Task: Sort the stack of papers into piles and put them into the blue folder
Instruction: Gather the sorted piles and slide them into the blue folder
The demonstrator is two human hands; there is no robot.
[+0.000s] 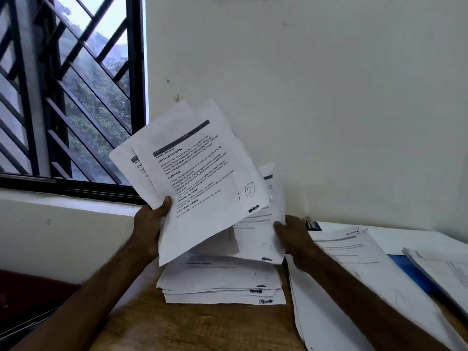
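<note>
Papers (pixel 202 173) pinched in left hand (pixel 149 224), sheet (pixel 263 231) pinched in right hand (pixel 295 236), above stack (pixel 222 282)

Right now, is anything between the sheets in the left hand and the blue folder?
Yes. The right hand, holding another sheet, sits between the sheets in the left hand and the blue folder, which paper piles mostly cover.
</note>
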